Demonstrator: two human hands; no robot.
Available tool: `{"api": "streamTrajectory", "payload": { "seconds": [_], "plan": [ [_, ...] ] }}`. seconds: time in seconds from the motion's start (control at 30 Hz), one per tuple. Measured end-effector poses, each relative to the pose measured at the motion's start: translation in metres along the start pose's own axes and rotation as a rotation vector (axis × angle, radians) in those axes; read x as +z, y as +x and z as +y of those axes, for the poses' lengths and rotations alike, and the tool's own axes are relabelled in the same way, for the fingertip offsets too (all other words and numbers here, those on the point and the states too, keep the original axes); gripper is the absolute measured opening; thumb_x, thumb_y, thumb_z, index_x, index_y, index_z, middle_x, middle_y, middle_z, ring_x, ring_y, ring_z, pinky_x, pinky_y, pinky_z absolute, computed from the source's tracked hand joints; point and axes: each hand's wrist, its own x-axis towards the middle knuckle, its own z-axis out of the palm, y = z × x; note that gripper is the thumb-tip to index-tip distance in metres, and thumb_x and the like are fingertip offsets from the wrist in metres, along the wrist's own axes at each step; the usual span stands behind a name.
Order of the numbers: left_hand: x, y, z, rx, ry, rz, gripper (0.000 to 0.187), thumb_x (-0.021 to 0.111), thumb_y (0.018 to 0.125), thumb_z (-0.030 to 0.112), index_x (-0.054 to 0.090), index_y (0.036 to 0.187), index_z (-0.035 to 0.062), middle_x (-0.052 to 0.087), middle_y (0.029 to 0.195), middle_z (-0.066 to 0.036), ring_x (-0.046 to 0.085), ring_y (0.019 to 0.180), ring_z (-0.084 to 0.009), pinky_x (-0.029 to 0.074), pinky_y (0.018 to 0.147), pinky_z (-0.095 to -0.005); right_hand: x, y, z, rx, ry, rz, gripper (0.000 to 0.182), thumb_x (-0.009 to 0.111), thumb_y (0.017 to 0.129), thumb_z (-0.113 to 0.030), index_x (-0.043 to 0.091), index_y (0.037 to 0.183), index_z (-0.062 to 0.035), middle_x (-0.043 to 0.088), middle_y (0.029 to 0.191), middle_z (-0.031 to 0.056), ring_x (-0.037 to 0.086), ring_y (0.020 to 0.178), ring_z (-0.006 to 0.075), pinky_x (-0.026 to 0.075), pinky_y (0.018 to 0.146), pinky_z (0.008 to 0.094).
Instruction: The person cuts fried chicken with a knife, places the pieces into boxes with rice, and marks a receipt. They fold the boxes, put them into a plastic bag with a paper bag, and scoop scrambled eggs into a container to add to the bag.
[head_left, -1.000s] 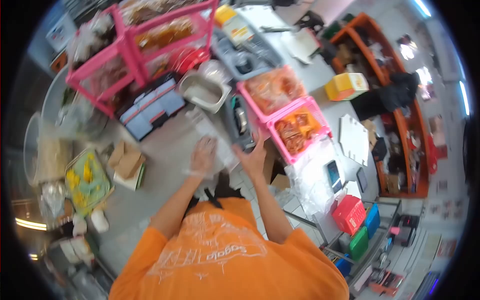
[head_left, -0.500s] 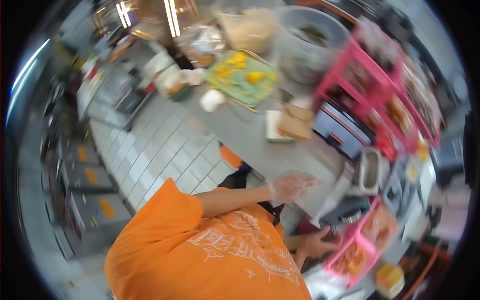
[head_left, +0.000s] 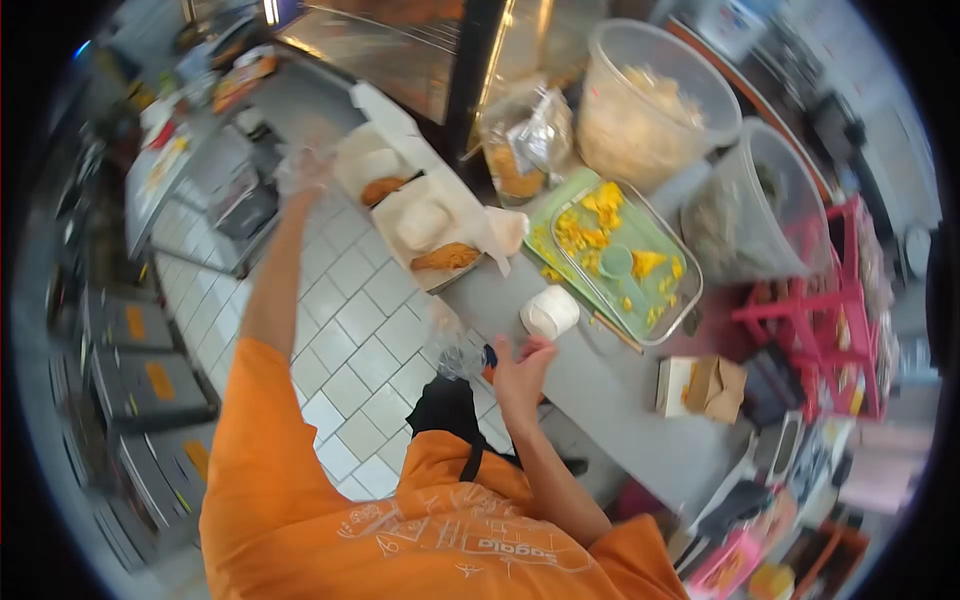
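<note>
your left hand point(head_left: 303, 168) is stretched out at the far left, wearing a thin clear glove, up at the edge of the paper-lined trays point(head_left: 420, 215) that hold fried pieces point(head_left: 445, 258) and a pale bun-like lump point(head_left: 420, 222). the glove suggests this is the hand you keep for touching food. it is blurred there, so i cannot tell whether the fingers are closed on anything or only hovering at the tray's near corner.

moving right, your right hand point(head_left: 522, 372) is bare and sits low by the near edge of the grey counter point(head_left: 610, 400). its fingers are loosely curled, and a crumpled clear plastic bag point(head_left: 452, 345) hangs just to its left, apparently pinched by that hand, though the grip itself is hard to make out. the fingertips point up at a white paper roll point(head_left: 549, 312), close to it but not clearly touching.

further right lies a green tray point(head_left: 655, 300) of yellow pieces with a small green scoop point(head_left: 616, 262) resting in it, within easy reach of the bare hand. behind it stand two large clear tubs point(head_left: 650, 100), one of pale shreds and one darker, set back where they are out of the way. a small brown carton point(head_left: 703, 387) sits on the counter to the right, and a pink rack point(head_left: 830, 320) stands beyond that.
</note>
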Motion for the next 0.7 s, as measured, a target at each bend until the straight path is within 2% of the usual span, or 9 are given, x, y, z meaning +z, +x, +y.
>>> {"api": "streamTrajectory", "payload": {
  "seconds": [0.03, 0.07, 0.1, 0.17, 0.23, 0.3, 0.4, 0.47, 0.7],
  "plan": [
    [-0.041, 0.030, 0.031, 0.050, -0.043, -0.045, 0.066, 0.055, 0.096, 0.048, 0.039, 0.151, 0.0172, 0.060, 0.138, -0.013, 0.059, 0.122, -0.0341, 0.044, 0.106, -0.0449, 0.002, 0.004, -0.009, 0.048, -0.006, 0.062, 0.060, 0.077, 0.085, -0.026, 0.046, 0.127, 0.0040, 0.053, 0.117, 0.0213, 0.053, 0.108, 0.0301, 0.043, 0.096, 0.0467],
    [-0.078, 0.045, 0.062, -0.009, -0.479, -0.535, 0.062, 0.053, 0.097, 0.047, 0.040, 0.151, 0.0206, 0.061, 0.135, -0.014, 0.060, 0.119, -0.0368, 0.045, 0.104, -0.0461, -0.007, 0.010, -0.019, -0.086, -0.124, 0.297, 0.064, 0.078, 0.082, -0.024, 0.043, 0.128, 0.0042, 0.047, 0.123, 0.0234, 0.047, 0.116, 0.0340, 0.038, 0.101, 0.0476],
    [-0.061, 0.045, 0.067, 0.020, -0.503, -0.578, 0.062, 0.053, 0.097, 0.047, 0.040, 0.151, 0.0206, 0.061, 0.135, -0.014, 0.060, 0.119, -0.0368, 0.045, 0.104, -0.0461, -0.012, 0.010, -0.027, -0.227, -0.257, 0.514, 0.068, 0.079, 0.080, -0.022, 0.041, 0.129, 0.0044, 0.042, 0.130, 0.0255, 0.042, 0.123, 0.0378, 0.033, 0.106, 0.0486],
    [-0.043, 0.056, 0.065, 0.326, -0.026, -0.732, 0.052, 0.052, 0.100, 0.041, 0.046, 0.147, 0.0214, 0.063, 0.131, -0.018, 0.061, 0.117, -0.0390, 0.048, 0.098, -0.0468, -0.006, 0.009, -0.036, -0.316, -0.419, 0.520, 0.072, 0.079, 0.079, -0.021, 0.039, 0.132, 0.0052, 0.039, 0.132, 0.0259, 0.038, 0.126, 0.0404, 0.032, 0.108, 0.0491],
    [-0.049, 0.049, 0.082, 0.285, -0.073, -0.673, 0.047, 0.051, 0.100, 0.039, 0.049, 0.144, 0.0219, 0.065, 0.124, -0.019, 0.062, 0.112, -0.0399, 0.050, 0.092, -0.0480, 0.014, 0.005, -0.053, -0.440, -0.551, 0.507, 0.075, 0.079, 0.077, -0.019, 0.037, 0.134, 0.0060, 0.037, 0.134, 0.0264, 0.035, 0.129, 0.0431, 0.030, 0.110, 0.0497],
    [-0.054, 0.029, 0.085, 0.220, -0.106, -0.648, 0.042, 0.050, 0.101, 0.037, 0.053, 0.141, 0.0224, 0.067, 0.117, -0.020, 0.064, 0.107, -0.0407, 0.052, 0.087, -0.0492, 0.045, -0.044, -0.062, -0.334, -0.290, 0.152, 0.078, 0.076, 0.079, -0.017, 0.034, 0.139, 0.0072, 0.037, 0.136, 0.0288, 0.039, 0.129, 0.0436, 0.031, 0.112, 0.0476],
    [-0.031, -0.009, 0.084, 0.357, -0.093, -0.467, 0.035, 0.048, 0.102, 0.034, 0.057, 0.134, 0.0206, 0.068, 0.104, -0.019, 0.065, 0.097, -0.0404, 0.052, 0.080, -0.0513, 0.086, -0.026, -0.054, 0.037, 0.077, 0.113, 0.069, 0.069, 0.084, -0.012, 0.035, 0.141, 0.0089, 0.039, 0.137, 0.0309, 0.042, 0.129, 0.0434, 0.036, 0.109, 0.0445],
    [-0.013, -0.029, 0.083, 0.511, -0.273, -0.303, 0.030, 0.049, 0.102, 0.033, 0.059, 0.127, 0.0187, 0.067, 0.096, -0.018, 0.065, 0.090, -0.0404, 0.052, 0.076, -0.0519, 0.066, -0.006, -0.034, -0.090, -0.119, 0.174, 0.063, 0.064, 0.088, -0.011, 0.037, 0.141, 0.0083, 0.043, 0.135, 0.0299, 0.046, 0.126, 0.0419, 0.039, 0.107, 0.0430],
    [-0.089, -0.070, 0.159, 0.456, -0.483, -0.525, 0.025, 0.050, 0.101, 0.028, 0.060, 0.119, 0.0135, 0.066, 0.099, -0.020, 0.066, 0.090, -0.0400, 0.052, 0.075, -0.0507, -0.029, 0.001, -0.009, -0.148, -0.218, 0.181, 0.043, 0.049, 0.101, -0.018, 0.048, 0.140, 0.0018, 0.056, 0.130, 0.0225, 0.058, 0.117, 0.0353, 0.044, 0.103, 0.0400]
  ]
}}
